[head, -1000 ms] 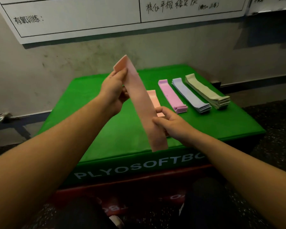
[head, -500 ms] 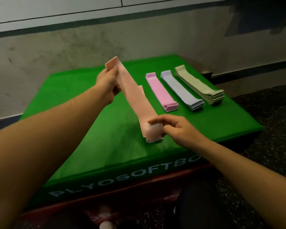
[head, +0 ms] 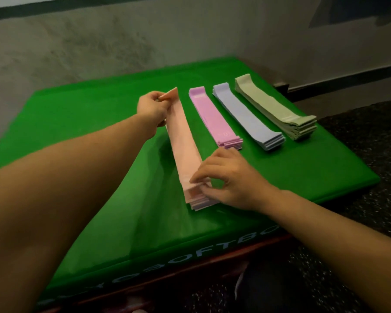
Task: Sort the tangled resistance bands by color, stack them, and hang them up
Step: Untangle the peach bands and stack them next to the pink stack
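A peach resistance band lies lengthwise on a stack of peach bands on the green plyo box. My left hand pinches the band's far end, slightly raised. My right hand pinches its near end against the stack's front edge. To the right lie three more stacks, side by side: pink, lavender-blue and sage green.
The box stands against a stained grey wall and rests on a red box below. Dark speckled floor lies to the right and front. The left half of the box top is bare green.
Both hands brought the peach band down from mid-air onto the peach stack. The left hand moved forward and lower; the camera tilted downward.
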The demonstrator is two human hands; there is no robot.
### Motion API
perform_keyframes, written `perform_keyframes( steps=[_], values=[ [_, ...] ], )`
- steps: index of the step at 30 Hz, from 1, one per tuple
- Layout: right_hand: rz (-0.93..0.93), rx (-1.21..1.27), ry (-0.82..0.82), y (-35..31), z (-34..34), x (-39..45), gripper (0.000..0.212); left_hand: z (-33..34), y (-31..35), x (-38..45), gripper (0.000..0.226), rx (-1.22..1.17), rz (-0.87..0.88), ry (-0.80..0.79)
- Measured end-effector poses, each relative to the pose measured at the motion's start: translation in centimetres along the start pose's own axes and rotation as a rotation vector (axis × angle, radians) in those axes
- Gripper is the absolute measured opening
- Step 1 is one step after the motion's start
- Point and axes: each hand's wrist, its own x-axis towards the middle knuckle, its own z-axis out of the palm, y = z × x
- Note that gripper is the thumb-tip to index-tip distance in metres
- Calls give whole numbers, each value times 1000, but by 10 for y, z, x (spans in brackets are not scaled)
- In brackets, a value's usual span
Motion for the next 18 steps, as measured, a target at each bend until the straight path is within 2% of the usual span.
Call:
perform_keyframes(
  steps=[4, 9, 13, 18],
  values=[
    [34, 32, -121, 7, 6, -4, 9, 12, -24, 12, 10, 96, -6, -21],
    [50, 59, -196, 10, 8, -7, 27, 16, -45, 20, 31, 226, 2, -17],
    [99, 114, -157, 8, 6, -4, 33, 11, -44, 16, 48, 299, 47, 30],
    [173, 193, -42, -4, -2, 9, 25, -12, -33, -7, 44, 315, 99, 24]
  ],
)
